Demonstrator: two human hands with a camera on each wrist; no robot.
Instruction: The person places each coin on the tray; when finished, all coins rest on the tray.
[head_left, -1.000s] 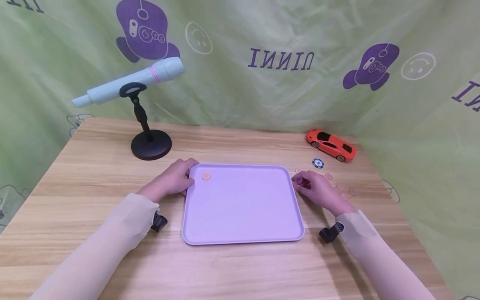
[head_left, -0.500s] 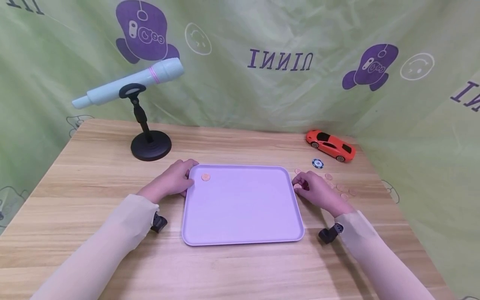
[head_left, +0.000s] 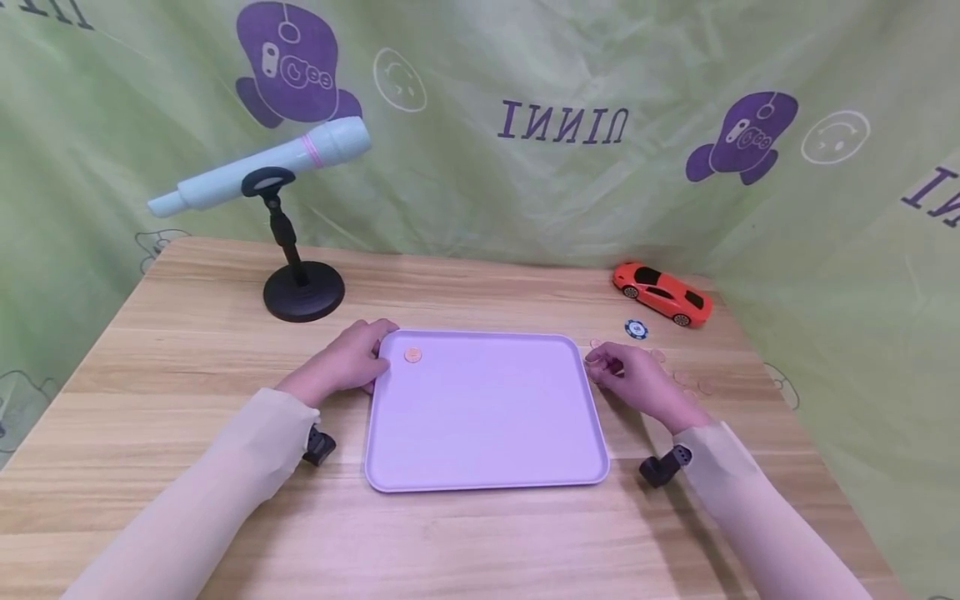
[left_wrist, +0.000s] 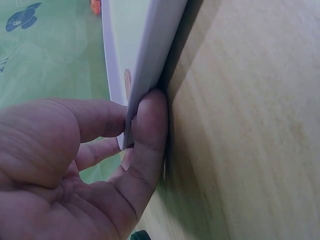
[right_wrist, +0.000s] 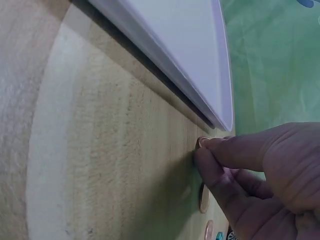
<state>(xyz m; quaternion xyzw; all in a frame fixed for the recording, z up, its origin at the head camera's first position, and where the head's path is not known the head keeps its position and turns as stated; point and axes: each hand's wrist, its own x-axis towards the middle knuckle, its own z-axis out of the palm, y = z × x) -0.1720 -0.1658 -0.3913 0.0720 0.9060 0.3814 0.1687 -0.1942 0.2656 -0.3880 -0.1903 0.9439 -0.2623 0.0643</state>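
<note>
On table (head_left: 487, 542), middle: purple tray (head_left: 487, 417), long axis side to side. Left hand (head_left: 354, 357): gripping tray's left rim near far corner. Right hand (head_left: 633, 375): thumb and finger pinching copper coin (right_wrist: 202, 141) just outside right rim, near far corner; tray lies leftward of pinch, right hand nearer coin. Tray coin (head_left: 412, 355): inside far-left corner. Loose coins (right_wrist: 204, 198): about right hand.

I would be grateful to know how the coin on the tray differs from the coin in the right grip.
The tray coin lies flat, while the held coin is pinched in the right grip. The tray coin sits in the tray, near its far left corner; the held coin is outside, by its right side. The tray coin shows its whole face, while the held coin is mostly covered. Both look copper-coloured.
</note>
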